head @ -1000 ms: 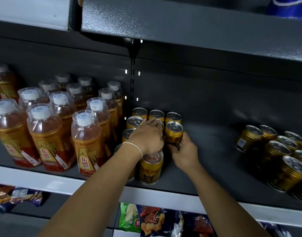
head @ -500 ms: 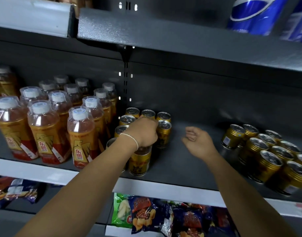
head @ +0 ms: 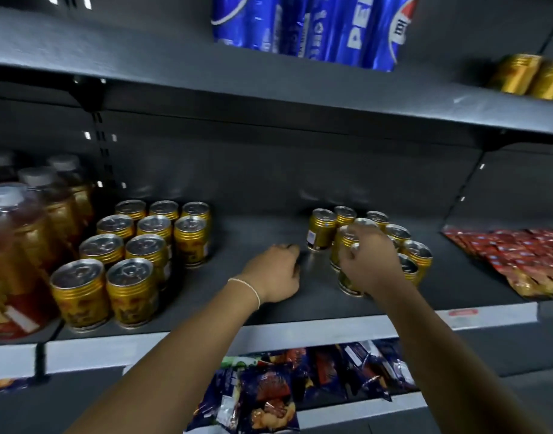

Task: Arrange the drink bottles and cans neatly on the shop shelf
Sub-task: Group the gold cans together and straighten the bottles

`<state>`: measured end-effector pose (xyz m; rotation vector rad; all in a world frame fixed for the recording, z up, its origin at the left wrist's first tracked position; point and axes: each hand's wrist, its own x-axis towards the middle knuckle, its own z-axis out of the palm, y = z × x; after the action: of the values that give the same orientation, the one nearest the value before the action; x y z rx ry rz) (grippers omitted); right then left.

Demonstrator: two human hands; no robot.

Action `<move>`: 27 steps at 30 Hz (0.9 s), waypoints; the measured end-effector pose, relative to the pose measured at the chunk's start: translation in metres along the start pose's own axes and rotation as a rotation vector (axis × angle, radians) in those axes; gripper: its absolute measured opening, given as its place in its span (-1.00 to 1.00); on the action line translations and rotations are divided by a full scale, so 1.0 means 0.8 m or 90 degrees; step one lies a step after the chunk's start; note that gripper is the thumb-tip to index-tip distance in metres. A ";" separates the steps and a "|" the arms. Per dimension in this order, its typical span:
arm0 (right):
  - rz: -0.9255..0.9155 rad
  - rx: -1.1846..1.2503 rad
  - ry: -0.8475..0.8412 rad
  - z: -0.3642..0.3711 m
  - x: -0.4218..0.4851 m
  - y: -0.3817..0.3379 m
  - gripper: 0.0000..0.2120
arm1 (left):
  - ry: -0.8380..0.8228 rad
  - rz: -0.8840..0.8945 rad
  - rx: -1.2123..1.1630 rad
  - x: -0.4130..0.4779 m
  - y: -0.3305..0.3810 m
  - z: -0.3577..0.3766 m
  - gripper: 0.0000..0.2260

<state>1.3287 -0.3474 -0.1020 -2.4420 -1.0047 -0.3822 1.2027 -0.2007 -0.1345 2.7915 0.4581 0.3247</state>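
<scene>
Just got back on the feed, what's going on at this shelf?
A person is sorting gold cans on the middle shelf. The right hand grips the top of a can in the loose cluster on the right. The left hand rests on the bare shelf between the groups, holding nothing. The left block of cans stands in neat rows beside the bottles.

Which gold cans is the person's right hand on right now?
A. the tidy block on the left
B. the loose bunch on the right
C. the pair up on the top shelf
B: the right hand sits over the loose bunch of gold cans at the right, well apart from the tidy block.
</scene>
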 end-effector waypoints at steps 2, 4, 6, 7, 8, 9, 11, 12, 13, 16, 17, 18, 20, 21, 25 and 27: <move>0.021 -0.055 -0.036 -0.005 -0.001 0.017 -0.77 | -0.013 0.011 -0.015 0.008 0.023 0.015 -0.66; 0.033 -0.099 -0.089 -0.003 0.000 0.030 -0.70 | -0.027 0.019 -0.021 0.012 0.043 0.028 -0.68; 0.037 -0.127 -0.126 0.002 0.005 0.038 -0.64 | -0.040 0.019 -0.020 0.015 0.056 0.038 -0.67; 0.040 -0.141 -0.135 0.004 0.007 0.040 -0.63 | -0.045 0.019 -0.020 0.016 0.061 0.041 -0.66; 0.042 -0.154 -0.141 0.005 0.010 0.039 -0.63 | -0.049 0.020 -0.022 0.016 0.064 0.044 -0.65; 0.043 -0.166 -0.146 0.007 0.013 0.039 -0.64 | -0.052 0.022 -0.027 0.015 0.065 0.046 -0.65; 0.047 -0.175 -0.150 0.009 0.016 0.036 -0.66 | -0.055 0.024 -0.039 0.012 0.065 0.046 -0.64; 0.051 -0.172 -0.148 0.009 0.017 0.035 -0.68 | -0.054 0.025 -0.043 0.010 0.063 0.045 -0.64; 0.054 -0.164 -0.143 0.009 0.017 0.032 -0.72 | -0.052 0.025 -0.049 0.008 0.061 0.043 -0.65; 0.052 -0.106 -0.138 0.006 0.015 0.023 -0.86 | -0.045 0.021 -0.074 0.001 0.048 0.036 -0.68; 0.050 -0.079 -0.147 0.006 0.014 0.018 -0.87 | -0.044 0.017 -0.086 -0.001 0.043 0.033 -0.69; 0.042 -0.054 -0.157 0.007 0.012 0.013 -0.88 | -0.045 0.011 -0.102 -0.004 0.038 0.029 -0.69; 0.014 0.005 -0.161 0.012 0.008 0.000 -0.88 | -0.044 0.000 -0.139 -0.008 0.025 0.022 -0.65; 0.005 0.056 -0.155 0.015 0.006 -0.008 -0.86 | -0.042 -0.006 -0.164 -0.011 0.019 0.019 -0.63; 0.077 0.385 -0.176 0.026 0.002 -0.045 -0.53 | -0.042 -0.050 -0.291 -0.028 -0.009 0.009 -0.33; 0.098 0.494 -0.176 0.030 0.002 -0.066 -0.44 | -0.017 -0.079 -0.323 -0.035 -0.025 0.000 -0.27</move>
<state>1.2941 -0.3010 -0.1051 -1.8543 -0.8475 0.3560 1.1713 -0.1921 -0.1456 2.2622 0.4642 0.3224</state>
